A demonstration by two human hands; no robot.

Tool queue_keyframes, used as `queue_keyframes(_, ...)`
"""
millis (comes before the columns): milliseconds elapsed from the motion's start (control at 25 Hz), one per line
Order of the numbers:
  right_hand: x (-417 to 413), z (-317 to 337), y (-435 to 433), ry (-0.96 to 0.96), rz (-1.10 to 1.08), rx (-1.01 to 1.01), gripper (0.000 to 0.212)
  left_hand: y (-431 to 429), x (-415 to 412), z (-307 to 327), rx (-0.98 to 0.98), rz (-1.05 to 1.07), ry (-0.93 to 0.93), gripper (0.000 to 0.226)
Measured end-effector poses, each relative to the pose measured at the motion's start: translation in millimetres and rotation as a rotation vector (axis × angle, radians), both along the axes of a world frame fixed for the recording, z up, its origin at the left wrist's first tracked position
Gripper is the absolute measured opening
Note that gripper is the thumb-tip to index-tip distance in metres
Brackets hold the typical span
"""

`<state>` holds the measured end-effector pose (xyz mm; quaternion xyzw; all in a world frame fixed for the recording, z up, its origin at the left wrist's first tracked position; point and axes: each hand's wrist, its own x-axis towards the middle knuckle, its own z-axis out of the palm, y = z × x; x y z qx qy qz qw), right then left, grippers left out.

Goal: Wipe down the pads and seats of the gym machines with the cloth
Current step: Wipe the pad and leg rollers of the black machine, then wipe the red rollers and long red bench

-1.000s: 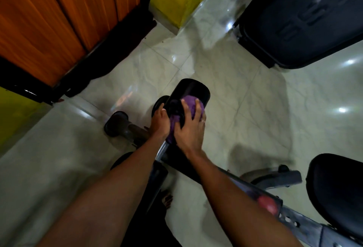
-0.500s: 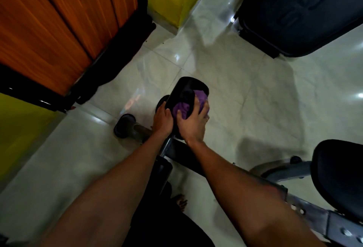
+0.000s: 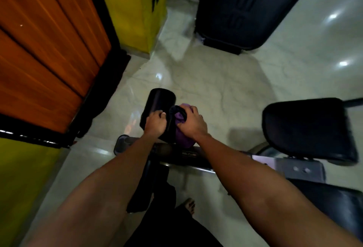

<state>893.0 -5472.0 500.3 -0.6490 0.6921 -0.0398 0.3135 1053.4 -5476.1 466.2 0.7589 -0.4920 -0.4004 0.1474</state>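
A black roller pad [image 3: 160, 99] on a gym machine is gripped by the left hand [image 3: 155, 123], whose fingers are curled over the pad's near end. A purple cloth [image 3: 183, 138] is held bunched in the right hand [image 3: 193, 124], just at 3 o'clock of the left. The right grip is closed tight around the cloth, which is pressed against the pad's right side. Both forearms are stretched out from 6 o'clock over the machine's metal frame bar [image 3: 186, 154], which is seen running towards 3 o'clock, where a black seat pad [image 3: 306, 129] is mounted well apart from the hands. A bare foot [image 3: 190, 205] is planted on the pale tiled floor [image 3: 225, 89] at 6 o'clock. An orange wooden door [image 3: 45, 50] is seen at 10 o'clock, with a yellow wall [image 3: 133, 11] beside it at 12. At 1 o'clock stands a large dark object [image 3: 245, 11], blurred and perhaps another padded machine part.
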Motion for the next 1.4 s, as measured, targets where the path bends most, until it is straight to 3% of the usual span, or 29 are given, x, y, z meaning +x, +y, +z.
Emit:
queue_keyframes(240, -118.3, 94.6, 28.8, 0.152, -0.051, 0.068, 0.059, -0.3, -88.0, 94.4, -0.005, -0.434, -0.188, 0.044)
queue_keyframes(720, -355.4, 256.8, 120.6, 0.312, -0.546, -0.080, 0.064, -21.0, -376.8, 241.5, -0.282, -0.989, -0.114, 0.042)
queue_keyframes(880, -415.3, 285.8, 170.1, 0.348, -0.706, -0.058, 0.061, 10.5, -460.9, 270.6, -0.389, -1.200, -0.134, 0.041)
queue_keyframes(1120, -491.9, 297.7, 275.9, 0.378, -0.959, -0.024, 0.058, 85.0, -574.8, 281.8, -0.403, -1.444, -0.096, 0.048)
queue_keyframes(1400, -595.7, 292.7, 408.7, 0.393, -1.149, 0.005, 0.056, 204.2, -720.7, 278.1, -0.444, -1.599, -0.033, 0.047)
